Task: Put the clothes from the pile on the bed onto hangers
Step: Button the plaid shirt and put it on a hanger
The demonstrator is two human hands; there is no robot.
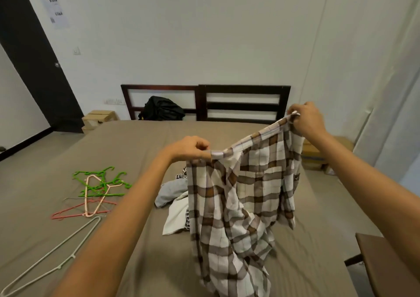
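Note:
A brown-and-white checked shirt (245,196) hangs in the air over the bed, stretched between both hands. My left hand (189,148) pinches its top edge on the left, and my right hand (306,119) pinches the same edge higher up on the right. The shirt's lower part trails down toward the bed. Behind it lies the pile of clothes (175,199), partly hidden, with grey and pale pieces showing. On the bed to the left lie several hangers: green ones (100,178), a pink one (92,196), a red one (77,212) and a grey one (52,253).
The bed (136,142) has a taupe sheet and a dark wooden headboard (245,101) with a black bag (162,109) against it. Cardboard boxes (98,117) stand at the far left of the bed, and more boxes (318,155) stand at the right. A brown furniture edge (386,265) sits at lower right.

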